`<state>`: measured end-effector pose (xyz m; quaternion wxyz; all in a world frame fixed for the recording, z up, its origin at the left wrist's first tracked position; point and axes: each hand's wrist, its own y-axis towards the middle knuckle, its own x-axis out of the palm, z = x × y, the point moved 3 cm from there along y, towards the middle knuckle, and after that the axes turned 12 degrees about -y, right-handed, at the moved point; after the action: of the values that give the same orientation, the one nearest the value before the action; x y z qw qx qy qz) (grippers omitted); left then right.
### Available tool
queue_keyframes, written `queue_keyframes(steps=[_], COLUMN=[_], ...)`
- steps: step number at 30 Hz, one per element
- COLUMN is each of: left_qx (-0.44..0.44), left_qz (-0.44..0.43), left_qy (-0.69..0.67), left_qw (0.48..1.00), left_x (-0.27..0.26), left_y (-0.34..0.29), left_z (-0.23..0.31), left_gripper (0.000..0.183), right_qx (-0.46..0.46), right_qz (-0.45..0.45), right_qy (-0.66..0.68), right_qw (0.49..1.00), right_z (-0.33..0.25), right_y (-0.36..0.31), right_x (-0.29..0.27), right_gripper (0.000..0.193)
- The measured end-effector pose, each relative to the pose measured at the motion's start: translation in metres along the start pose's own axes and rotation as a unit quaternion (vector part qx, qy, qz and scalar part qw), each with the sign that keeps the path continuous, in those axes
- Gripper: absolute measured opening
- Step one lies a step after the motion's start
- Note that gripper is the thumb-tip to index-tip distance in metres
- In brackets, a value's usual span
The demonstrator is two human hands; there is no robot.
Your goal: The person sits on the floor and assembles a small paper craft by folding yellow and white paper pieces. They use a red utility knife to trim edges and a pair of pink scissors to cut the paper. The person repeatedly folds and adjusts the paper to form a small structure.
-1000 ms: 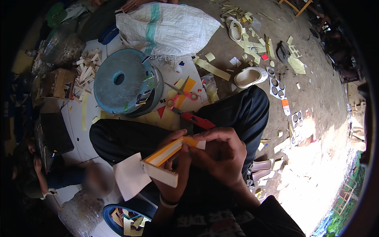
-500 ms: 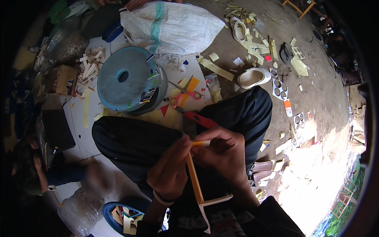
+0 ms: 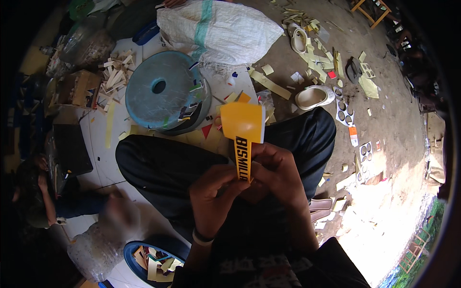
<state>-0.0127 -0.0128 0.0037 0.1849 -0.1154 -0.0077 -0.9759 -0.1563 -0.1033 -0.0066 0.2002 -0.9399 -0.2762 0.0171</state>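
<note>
Hands, left hand (image 3: 216, 189) and right hand (image 3: 273, 175), pinch the yellow paddle-shaped cutout (image 3: 242, 127) mid-frame; grip near its stem probably steadies it best.

Two bare hands, left hand (image 3: 214, 191) and right hand (image 3: 276, 171), forearms uncovered, thin pale band (image 3: 201, 237) around the left wrist, dark trousers (image 3: 168, 165) over both legs, dark top (image 3: 269, 269) with faded pale lettering nearest the camera
</note>
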Motion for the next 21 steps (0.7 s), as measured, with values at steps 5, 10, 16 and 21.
queue_keyframes(steps=[5,10,16,21], left_qx=[-0.137,-0.154,-0.136,-0.154], left_qz=[0.014,0.063,0.105,0.126], left_qy=[-0.156,-0.210,-0.225,-0.271], left_qw=[0.978,0.963,0.959,0.942], left_x=[-0.001,0.002,0.004,0.009], left_y=[0.001,-0.001,0.000,-0.003], left_z=[-0.013,-0.018,-0.021,-0.022], left_gripper=[0.016,0.009,0.007,0.006], right_qx=[0.046,0.048,-0.273,-0.296], right_qz=[-0.061,-0.056,0.021,0.079], right_qy=[-0.007,0.032,-0.139,-0.141], right_qw=[0.997,0.997,0.952,0.942], right_z=[0.001,0.010,0.004,0.004], right_y=[0.003,0.001,0.001,-0.006], right_x=[-0.007,-0.005,-0.003,0.001], right_gripper=[0.019,0.022,0.027,0.030])
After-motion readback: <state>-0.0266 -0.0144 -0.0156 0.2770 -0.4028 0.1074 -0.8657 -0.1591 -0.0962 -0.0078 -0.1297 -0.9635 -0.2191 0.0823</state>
